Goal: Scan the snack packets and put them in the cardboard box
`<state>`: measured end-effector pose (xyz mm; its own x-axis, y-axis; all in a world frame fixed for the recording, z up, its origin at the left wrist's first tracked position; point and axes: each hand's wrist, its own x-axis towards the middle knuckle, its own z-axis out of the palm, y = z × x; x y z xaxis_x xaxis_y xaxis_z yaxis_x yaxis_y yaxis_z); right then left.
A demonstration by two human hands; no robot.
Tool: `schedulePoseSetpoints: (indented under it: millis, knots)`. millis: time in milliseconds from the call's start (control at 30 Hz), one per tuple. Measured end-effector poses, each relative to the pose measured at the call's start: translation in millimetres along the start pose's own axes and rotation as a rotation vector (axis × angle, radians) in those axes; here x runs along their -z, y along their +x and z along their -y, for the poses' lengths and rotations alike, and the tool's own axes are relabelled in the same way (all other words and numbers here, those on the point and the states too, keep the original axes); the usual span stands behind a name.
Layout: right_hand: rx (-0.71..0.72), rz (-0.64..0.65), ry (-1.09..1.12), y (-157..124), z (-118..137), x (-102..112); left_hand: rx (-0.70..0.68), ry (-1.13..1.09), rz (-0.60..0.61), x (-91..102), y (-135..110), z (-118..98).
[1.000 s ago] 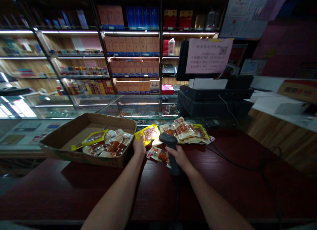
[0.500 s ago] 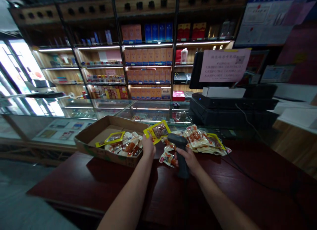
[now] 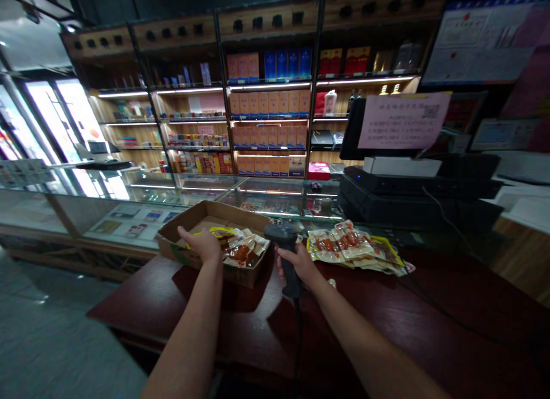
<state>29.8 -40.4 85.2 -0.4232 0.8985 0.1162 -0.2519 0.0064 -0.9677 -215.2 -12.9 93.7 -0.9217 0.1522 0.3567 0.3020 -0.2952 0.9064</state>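
My left hand (image 3: 203, 244) hovers palm down over the open cardboard box (image 3: 251, 277), closed on a yellow snack packet (image 3: 220, 231) whose edges show on either side of the fingers. Several snack packets (image 3: 244, 251) lie inside the box. My right hand (image 3: 298, 266) grips the handle of a black barcode scanner (image 3: 281, 234), held upright just right of the box. A pile of snack packets (image 3: 352, 247) lies on the dark red counter (image 3: 387, 324) to the right of the scanner.
The scanner's cable (image 3: 296, 341) runs down toward me. A black till (image 3: 412, 187) with a pink notice (image 3: 401, 121) stands at the back right. Glass display cases (image 3: 141, 198) and lit shelves of boxed goods (image 3: 268, 126) lie beyond the counter.
My left hand has carried the yellow packet from in front of the scanner leftward over the box. The view has swung to the left. The right hand keeps hold of the scanner.
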Motion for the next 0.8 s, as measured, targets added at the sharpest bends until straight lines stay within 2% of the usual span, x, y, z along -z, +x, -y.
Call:
schedulePoseSetpoints:
  millis: [67, 167, 233, 300, 400, 467, 533, 600, 733, 800]
  knots:
    - [-0.006, -0.025, 0.002, -1.3, -3.2, 6.6, -0.174, 0.045, -0.003, 7.0, -6.5, -9.6]
    - [-0.021, -0.08, 0.008, -4.8, -7.5, 23.4, -0.442, -0.015, 0.11, 6.3, -35.6, -29.2]
    - [-0.028, -0.133, 0.011, -8.7, -8.5, 37.4, -0.539, -0.057, 0.261, -1.3, -63.6, -37.7]
    - [-0.037, -0.191, 0.015, -13.9, -7.9, 53.0, -0.56, -0.052, 0.542, -12.3, -93.8, -37.9]
    - [-0.023, -0.271, 0.002, -23.1, -6.6, 79.0, -0.463, 0.289, 1.075, -30.6, -134.9, -23.2]
    - [0.001, -0.315, -0.006, -29.6, -7.6, 96.8, -0.377, 0.582, 1.303, -41.0, -155.3, -8.2]
    - [0.011, -0.352, 0.016, -36.1, -10.8, 113.0, -0.311, 0.746, 1.388, -49.0, -169.0, 6.6]
    - [0.004, -0.384, 0.06, -41.8, -15.7, 125.6, -0.243, 0.788, 1.43, -54.4, -176.6, 18.8]
    - [-0.008, -0.419, 0.122, -47.7, -25.4, 137.2, -0.046, 0.719, 1.602, -58.2, -179.7, 33.0]
    - [-0.014, -0.42, 0.132, -47.7, -28.1, 137.8, 0.072, 0.622, 1.624, -56.8, -177.5, 36.1]
